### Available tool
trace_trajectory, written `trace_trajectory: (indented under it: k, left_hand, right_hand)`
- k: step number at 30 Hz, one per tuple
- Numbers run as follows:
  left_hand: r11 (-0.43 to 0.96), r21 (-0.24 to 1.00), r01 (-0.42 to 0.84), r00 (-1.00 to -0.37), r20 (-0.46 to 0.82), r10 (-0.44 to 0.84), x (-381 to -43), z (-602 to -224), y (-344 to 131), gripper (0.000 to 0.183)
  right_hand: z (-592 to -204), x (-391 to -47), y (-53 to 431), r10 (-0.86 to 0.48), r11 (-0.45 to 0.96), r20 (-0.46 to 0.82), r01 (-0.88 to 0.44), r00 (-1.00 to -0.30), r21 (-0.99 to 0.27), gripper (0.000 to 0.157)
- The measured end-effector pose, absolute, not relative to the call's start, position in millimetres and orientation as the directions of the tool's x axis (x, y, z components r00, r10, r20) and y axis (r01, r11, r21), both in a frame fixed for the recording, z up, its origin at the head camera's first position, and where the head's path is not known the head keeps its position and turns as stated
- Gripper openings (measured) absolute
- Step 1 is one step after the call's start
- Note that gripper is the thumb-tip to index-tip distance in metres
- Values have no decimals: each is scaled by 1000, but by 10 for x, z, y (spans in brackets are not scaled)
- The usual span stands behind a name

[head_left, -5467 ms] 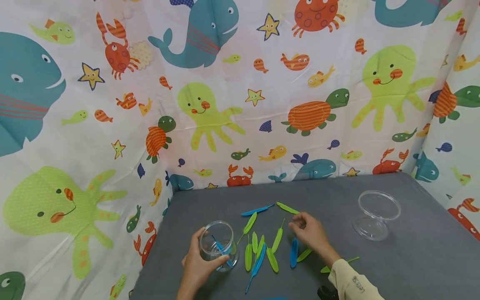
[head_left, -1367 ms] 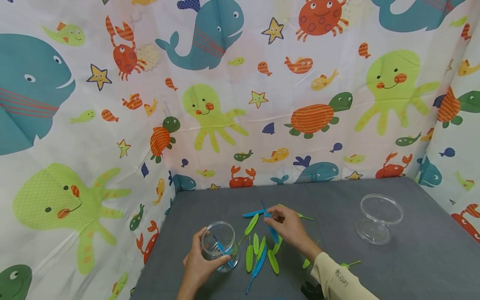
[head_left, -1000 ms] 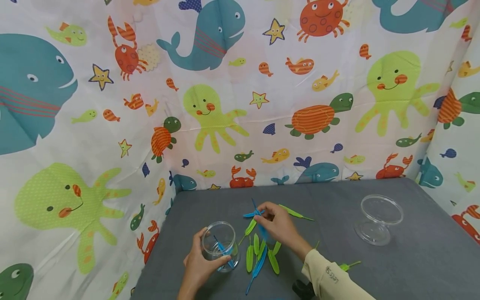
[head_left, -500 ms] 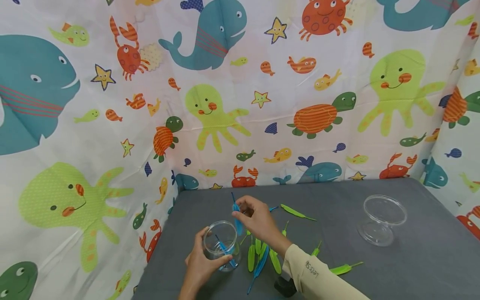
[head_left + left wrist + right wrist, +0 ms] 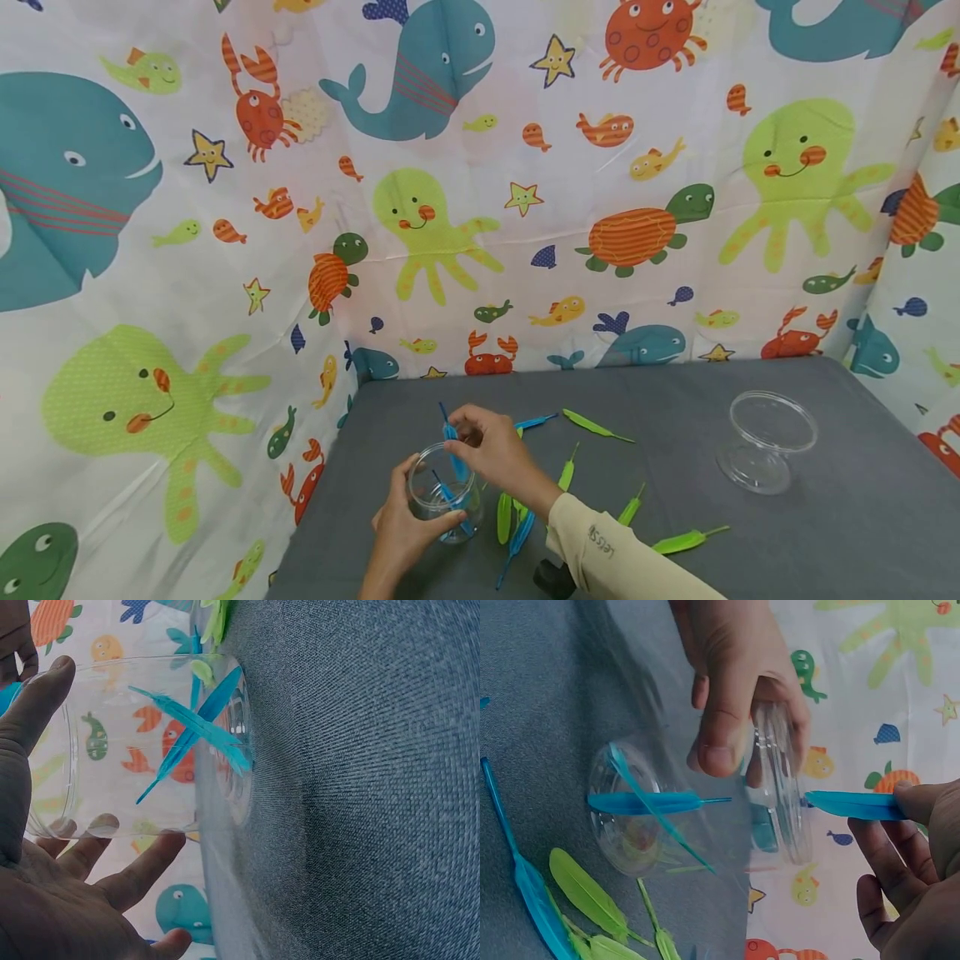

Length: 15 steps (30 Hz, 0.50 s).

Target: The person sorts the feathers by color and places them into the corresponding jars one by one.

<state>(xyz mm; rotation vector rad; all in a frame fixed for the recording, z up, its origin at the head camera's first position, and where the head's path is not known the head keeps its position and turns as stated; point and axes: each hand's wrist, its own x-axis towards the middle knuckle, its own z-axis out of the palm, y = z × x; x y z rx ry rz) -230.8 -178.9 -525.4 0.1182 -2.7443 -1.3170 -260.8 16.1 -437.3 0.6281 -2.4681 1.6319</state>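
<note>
In the head view my left hand (image 5: 405, 529) grips a clear round jar (image 5: 474, 507) standing on the grey tabletop. Inside lie two blue feathers (image 5: 199, 724), crossed over each other in the left wrist view. My right hand (image 5: 495, 446) pinches another blue feather (image 5: 855, 805) between thumb and fingers, its tip right at the jar's mouth in the right wrist view. Close by on the cloth lie several green feathers (image 5: 503, 518) and a blue feather (image 5: 519, 537), partly hidden under the right forearm. One more blue feather (image 5: 538, 421) lies behind the right hand.
A second clear container (image 5: 772, 421) stands at the right of the grey table (image 5: 847, 517). Green feathers (image 5: 678, 542) lie to the right of the sleeve, and one green feather (image 5: 592, 423) lies further back. A sea-animal curtain (image 5: 465, 333) hangs behind the table.
The right hand has picked up a blue feather from the table and carried it left to the jar's mouth. The left hand keeps its hold on the jar.
</note>
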Motion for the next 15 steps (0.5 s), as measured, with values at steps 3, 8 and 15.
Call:
trace_trajectory:
  k: [3,8,15]
  left_hand:
    - [627,779,-26,-993,53,-108,-2308,-5247,-1782,105]
    - [625,780,-36,-993,45,-113,-2304,-5243,-1767,106]
    - [622,781,-52,-992,30,-121,-2299,-5244,-1766,106]
  right_hand:
    - [-4399,-2609,136,-284,348,318,-406,-905,-845,23]
    - [-4428,-2606,117,-304,361,327,-426,-895,-830,23]
    - [-4442,-2609,137,-345,345,302,-420,-889,-840,22]
